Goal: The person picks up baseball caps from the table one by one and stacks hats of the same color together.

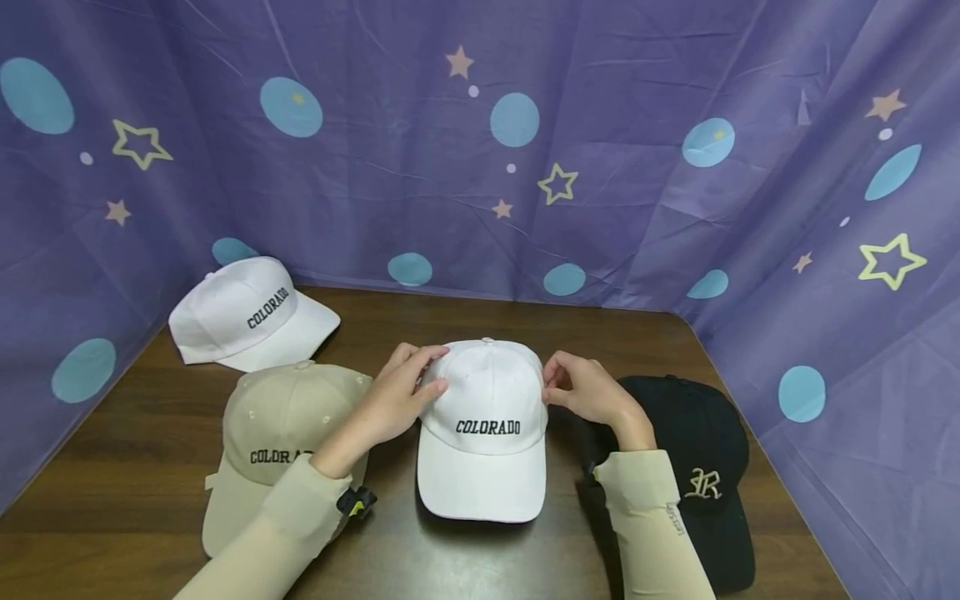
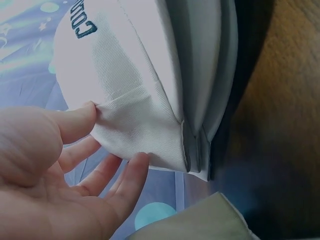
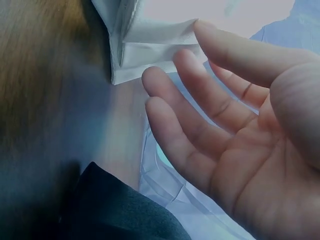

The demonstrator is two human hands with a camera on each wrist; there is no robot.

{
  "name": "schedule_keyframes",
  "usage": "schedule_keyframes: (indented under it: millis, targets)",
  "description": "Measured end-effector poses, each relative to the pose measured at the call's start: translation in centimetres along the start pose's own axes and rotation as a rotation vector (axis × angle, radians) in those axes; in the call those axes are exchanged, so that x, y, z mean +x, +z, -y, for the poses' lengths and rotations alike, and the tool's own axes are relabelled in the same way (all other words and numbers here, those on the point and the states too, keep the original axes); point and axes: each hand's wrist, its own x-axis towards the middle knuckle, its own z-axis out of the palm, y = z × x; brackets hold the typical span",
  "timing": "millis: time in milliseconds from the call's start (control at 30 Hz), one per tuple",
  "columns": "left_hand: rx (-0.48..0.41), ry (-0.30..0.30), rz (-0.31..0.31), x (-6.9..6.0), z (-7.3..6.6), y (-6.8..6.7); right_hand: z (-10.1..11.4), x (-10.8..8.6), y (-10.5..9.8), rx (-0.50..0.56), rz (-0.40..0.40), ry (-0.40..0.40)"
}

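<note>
A white baseball cap (image 1: 487, 392) with COLORADO in dark lettering sits mid-table, brim toward me. In the left wrist view, layered edges show under the white cap (image 2: 135, 100), like caps nested together. On its left side my left hand (image 1: 393, 396) holds it with thumb and fingers; the left wrist view has the left hand (image 2: 65, 180) with its thumb tip against the fabric. At the other side, my right hand (image 1: 592, 392) pinches the cap's edge between thumb and forefinger. The remaining fingers of the right hand (image 3: 235, 130) are loosely bent below the white cap (image 3: 160, 30).
A beige COLORADO cap (image 1: 262, 425) lies left, partly behind my left forearm. Behind it, another white COLORADO cap (image 1: 240, 312) stands by the curtain. On the right is a black cap (image 1: 690, 442) with a gold emblem. A purple curtain (image 1: 420, 192) surrounds the wooden table (image 1: 112, 500).
</note>
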Motion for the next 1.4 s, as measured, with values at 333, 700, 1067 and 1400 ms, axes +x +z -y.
schedule_keyframes:
  millis: [333,700,1067,1400]
  targets:
    - [0.054,0.047,-0.004,0.0,-0.3,-0.5,-0.1,-0.3,-0.4,-0.027,0.002,-0.008]
    - [0.014,0.127,0.008,-0.2,-0.8,-2.5,0.0,-1.0,-1.5,-0.037,-0.034,-0.008]
    - [-0.041,0.132,-0.061,-1.7,-2.5,-8.6,0.8,-1.4,-2.5,-0.039,-0.106,-0.042]
    - [0.073,0.136,-0.205,-3.4,-0.5,-15.8,1.7,-1.3,-2.7,-0.003,-0.156,-0.105]
